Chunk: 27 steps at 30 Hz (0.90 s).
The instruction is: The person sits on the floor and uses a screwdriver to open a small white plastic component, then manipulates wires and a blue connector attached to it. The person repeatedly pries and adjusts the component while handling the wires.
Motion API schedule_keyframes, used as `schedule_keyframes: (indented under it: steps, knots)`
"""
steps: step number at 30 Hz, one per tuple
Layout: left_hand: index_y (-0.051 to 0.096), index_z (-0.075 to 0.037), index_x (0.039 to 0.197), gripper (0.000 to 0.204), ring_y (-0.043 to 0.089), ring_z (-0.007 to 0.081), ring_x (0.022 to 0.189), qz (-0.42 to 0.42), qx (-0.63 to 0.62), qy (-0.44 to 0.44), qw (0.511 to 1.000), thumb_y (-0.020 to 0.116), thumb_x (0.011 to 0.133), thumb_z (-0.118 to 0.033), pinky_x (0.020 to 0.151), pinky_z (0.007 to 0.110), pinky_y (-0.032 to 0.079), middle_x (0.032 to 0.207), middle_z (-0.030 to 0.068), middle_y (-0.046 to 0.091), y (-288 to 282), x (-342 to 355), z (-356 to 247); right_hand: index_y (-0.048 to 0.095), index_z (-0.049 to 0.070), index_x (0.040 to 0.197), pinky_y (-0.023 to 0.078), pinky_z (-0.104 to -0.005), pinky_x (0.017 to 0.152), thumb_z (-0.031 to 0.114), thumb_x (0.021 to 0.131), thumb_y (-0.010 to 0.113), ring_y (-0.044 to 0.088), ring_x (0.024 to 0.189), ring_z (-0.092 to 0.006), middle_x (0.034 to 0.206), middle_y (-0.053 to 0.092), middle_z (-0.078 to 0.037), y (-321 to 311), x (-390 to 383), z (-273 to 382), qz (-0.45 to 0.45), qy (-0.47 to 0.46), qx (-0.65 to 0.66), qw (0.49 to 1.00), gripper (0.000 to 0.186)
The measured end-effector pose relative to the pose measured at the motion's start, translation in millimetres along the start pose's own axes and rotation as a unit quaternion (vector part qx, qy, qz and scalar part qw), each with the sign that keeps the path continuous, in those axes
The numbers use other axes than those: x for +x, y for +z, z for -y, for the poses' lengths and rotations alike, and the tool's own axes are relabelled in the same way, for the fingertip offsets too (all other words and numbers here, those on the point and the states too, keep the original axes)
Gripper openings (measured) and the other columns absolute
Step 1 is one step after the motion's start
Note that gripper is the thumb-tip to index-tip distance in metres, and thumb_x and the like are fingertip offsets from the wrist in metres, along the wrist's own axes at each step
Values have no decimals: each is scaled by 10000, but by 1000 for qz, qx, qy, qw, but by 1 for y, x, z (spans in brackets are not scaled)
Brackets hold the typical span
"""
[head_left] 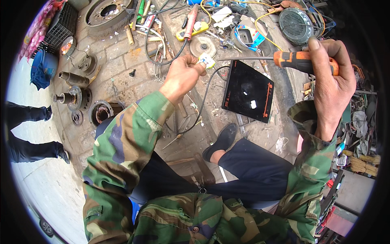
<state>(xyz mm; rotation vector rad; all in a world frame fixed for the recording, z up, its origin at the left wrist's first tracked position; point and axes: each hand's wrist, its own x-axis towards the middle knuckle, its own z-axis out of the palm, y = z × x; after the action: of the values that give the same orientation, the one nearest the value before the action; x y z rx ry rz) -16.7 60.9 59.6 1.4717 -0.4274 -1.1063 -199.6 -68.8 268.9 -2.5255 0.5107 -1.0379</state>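
A small white and yellow-green piece (207,60) is pinched between the thumb and fingers of my left hand (181,77); its exact kind is unclear. My right hand (332,79) grips the orange and black handle of a screwdriver (293,60). The long shaft points left, its tip close to the small piece; whether they touch I cannot tell. Below the shaft, a black flat induction cooktop (243,95) lies tilted on the ground, with white scraps on its glass. A dark cable (202,106) loops beside it.
Round motor parts (77,97) and an open metal housing (105,112) stand at left. Behind them are a wheel drum (106,18), a black crate (61,28) and a blue bucket (42,67). Another person's legs (32,148) show far left. A round grille (295,26) and tangled cables lie back right.
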Motion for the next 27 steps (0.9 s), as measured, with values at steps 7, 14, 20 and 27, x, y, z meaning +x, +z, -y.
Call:
schedule_keyframes:
  steps: [7, 14, 20, 27]
  knots:
    - [609, 36, 1134, 259, 553, 94, 744, -5, 8, 11, 1000, 668, 978, -162, 667, 245, 441, 955, 95, 705, 2, -1, -1, 636, 20, 859, 358, -177, 607, 165, 961, 752, 427, 686, -2, 735, 539, 71, 11, -3, 2, 7, -3, 14, 1000, 212]
    - [604, 28, 1111, 251, 543, 98, 734, -17, 10, 11, 1000, 675, 966, -165, 655, 252, 433, 936, 96, 701, 2, -1, -1, 617, 16, 848, 377, -181, 606, 144, 950, 759, 438, 681, -6, 731, 547, 59, 13, -4, 5, 13, -22, -9, 1000, 217]
    - [602, 19, 1098, 237, 538, 98, 728, -34, 13, 9, 999, 671, 967, -165, 656, 258, 432, 926, 102, 703, 0, -2, -5, 620, 15, 858, 409, -181, 614, 128, 942, 763, 479, 690, -11, 745, 579, 47, 13, -4, 9, 23, -36, -26, 999, 201]
    - [613, 7, 1056, 206, 550, 106, 750, -47, 51, 12, 998, 665, 969, -173, 681, 268, 443, 918, 90, 701, -1, 2, 0, 600, -13, 938, 452, -250, 804, 31, 910, 739, 546, 859, -110, 932, 600, -39, 10, -6, 26, 102, -48, -43, 993, 148]
